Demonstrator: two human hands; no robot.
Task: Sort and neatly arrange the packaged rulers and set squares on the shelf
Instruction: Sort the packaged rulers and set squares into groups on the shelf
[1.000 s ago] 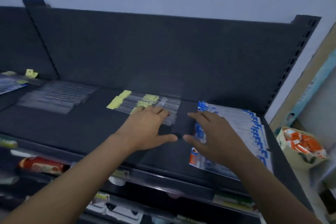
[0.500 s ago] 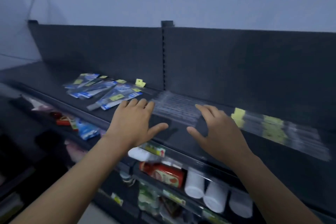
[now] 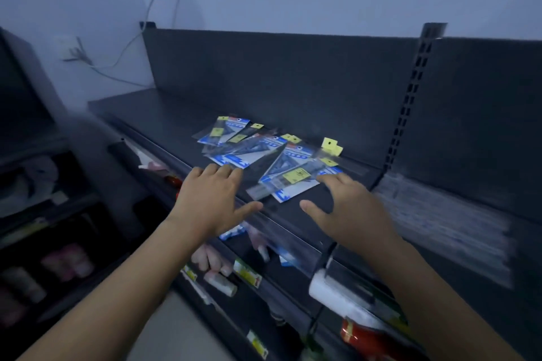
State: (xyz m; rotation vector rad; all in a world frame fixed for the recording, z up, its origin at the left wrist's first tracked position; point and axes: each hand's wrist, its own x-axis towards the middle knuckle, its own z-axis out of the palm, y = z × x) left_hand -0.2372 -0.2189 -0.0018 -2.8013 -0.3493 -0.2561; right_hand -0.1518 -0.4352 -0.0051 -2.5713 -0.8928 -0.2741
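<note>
Facing palm-down, left hand (image 3: 212, 204) and right hand (image 3: 350, 209) spread near set squares (image 3: 265, 155).

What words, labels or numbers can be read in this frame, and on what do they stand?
No text can be read in this frame.
Blue header print on the set square packs: blurred.
Dark print on the yellow sticker: too small and blurred.
Print on the shelf-edge tag below: blurred.
Any label on the red pack: blurred.

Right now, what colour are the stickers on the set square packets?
Yellow stickers, on blue-and-white set square packets; head view shows them best.
</note>
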